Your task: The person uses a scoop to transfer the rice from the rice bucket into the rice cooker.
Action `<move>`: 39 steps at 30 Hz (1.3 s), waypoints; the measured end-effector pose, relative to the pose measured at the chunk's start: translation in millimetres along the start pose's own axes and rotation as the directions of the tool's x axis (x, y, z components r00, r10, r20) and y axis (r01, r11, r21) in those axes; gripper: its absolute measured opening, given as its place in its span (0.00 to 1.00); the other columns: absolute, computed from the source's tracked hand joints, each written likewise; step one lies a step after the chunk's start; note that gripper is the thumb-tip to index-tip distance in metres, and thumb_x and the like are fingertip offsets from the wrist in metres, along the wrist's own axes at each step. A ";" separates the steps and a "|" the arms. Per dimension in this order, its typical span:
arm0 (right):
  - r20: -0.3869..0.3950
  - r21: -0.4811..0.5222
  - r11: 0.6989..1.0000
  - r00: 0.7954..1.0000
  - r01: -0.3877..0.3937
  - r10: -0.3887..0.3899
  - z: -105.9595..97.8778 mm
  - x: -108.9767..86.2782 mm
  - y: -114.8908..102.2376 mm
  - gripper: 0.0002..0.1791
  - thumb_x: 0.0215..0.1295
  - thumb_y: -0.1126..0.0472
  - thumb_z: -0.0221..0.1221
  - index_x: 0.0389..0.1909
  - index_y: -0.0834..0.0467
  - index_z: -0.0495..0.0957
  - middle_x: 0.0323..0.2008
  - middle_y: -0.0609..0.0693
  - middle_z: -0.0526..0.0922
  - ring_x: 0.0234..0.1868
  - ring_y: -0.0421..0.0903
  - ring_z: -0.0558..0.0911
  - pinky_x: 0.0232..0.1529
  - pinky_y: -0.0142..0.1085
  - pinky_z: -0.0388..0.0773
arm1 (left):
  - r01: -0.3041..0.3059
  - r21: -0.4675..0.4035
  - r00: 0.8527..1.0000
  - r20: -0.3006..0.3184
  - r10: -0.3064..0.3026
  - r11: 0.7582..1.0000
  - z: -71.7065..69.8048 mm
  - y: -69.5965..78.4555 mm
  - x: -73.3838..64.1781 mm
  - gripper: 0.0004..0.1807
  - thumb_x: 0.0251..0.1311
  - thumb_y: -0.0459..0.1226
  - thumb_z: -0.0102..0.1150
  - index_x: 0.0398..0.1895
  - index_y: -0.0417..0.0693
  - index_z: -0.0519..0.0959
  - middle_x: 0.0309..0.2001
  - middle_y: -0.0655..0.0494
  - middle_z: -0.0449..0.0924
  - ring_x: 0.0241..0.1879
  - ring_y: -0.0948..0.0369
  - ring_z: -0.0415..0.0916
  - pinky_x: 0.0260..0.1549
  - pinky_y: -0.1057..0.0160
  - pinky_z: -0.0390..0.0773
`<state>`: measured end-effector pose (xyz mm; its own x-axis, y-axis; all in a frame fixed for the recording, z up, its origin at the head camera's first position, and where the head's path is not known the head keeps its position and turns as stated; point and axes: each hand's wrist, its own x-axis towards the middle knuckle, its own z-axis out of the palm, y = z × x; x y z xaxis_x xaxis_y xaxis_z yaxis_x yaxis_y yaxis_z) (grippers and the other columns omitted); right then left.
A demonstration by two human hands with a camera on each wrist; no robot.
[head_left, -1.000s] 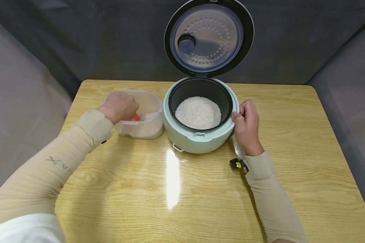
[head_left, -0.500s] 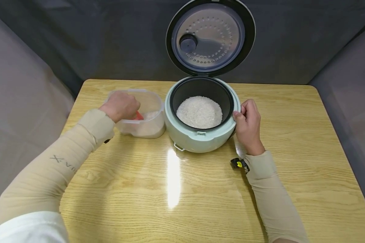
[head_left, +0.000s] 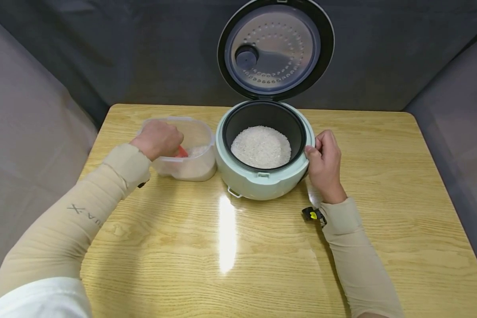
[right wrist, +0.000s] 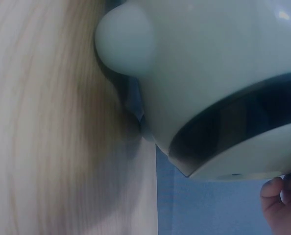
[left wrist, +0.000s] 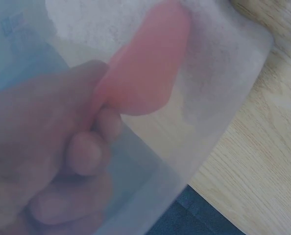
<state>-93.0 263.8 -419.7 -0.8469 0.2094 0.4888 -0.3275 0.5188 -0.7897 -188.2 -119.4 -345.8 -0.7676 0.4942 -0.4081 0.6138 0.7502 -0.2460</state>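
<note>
My left hand [head_left: 159,138] reaches down into a clear plastic container [head_left: 191,170] of rice. In the left wrist view its curled fingers grip the handle of a red scoop [left wrist: 148,63], seen hazily through the container's wall, its bowl beside the rice [left wrist: 94,22]. A pale green rice cooker [head_left: 254,190] stands right beside the container, its lid [head_left: 276,48] raised. White rice [head_left: 261,146] covers the bottom of its dark inner pot [head_left: 244,117]. With thumb on the rim and fingers curled at the side, my right hand [head_left: 327,168] holds the cooker's right edge.
Both vessels stand toward the back of a wooden table [head_left: 262,260]. Dark grey cloth [head_left: 143,57] hangs behind it, with lighter cloth at both sides. A clear flat piece [head_left: 312,194] lies partly hidden beneath the right wrist.
</note>
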 end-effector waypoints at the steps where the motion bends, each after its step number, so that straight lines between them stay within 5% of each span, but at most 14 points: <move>1: 0.001 -0.001 1.000 1.000 -0.002 0.002 0.0 0.0 0.2 0.13 0.53 0.58 0.48 0.27 0.65 0.61 0.28 0.42 0.59 0.30 0.38 0.60 0.35 0.32 0.55 | -0.002 -0.003 1.000 0.000 0.002 1.000 -0.2 0.1 -0.1 0.12 0.58 0.33 0.57 0.17 0.50 0.76 0.22 0.56 0.73 0.22 0.58 0.64 0.21 0.54 0.72; 39: 0.005 0.005 1.000 1.000 0.013 -0.013 0.3 -0.6 0.7 0.12 0.55 0.59 0.47 0.28 0.65 0.60 0.29 0.42 0.59 0.31 0.38 0.60 0.36 0.33 0.54 | 0.007 0.017 1.000 0.016 -0.007 1.000 1.9 0.5 2.6 0.15 0.63 0.38 0.58 0.17 0.50 0.76 0.20 0.57 0.68 0.21 0.59 0.59 0.20 0.57 0.66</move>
<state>-92.8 263.8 -420.6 -0.8447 0.1987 0.4970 -0.3405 0.5170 -0.7854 -189.6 -118.6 -348.6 -0.7690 0.4813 -0.4207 0.6112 0.7464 -0.2634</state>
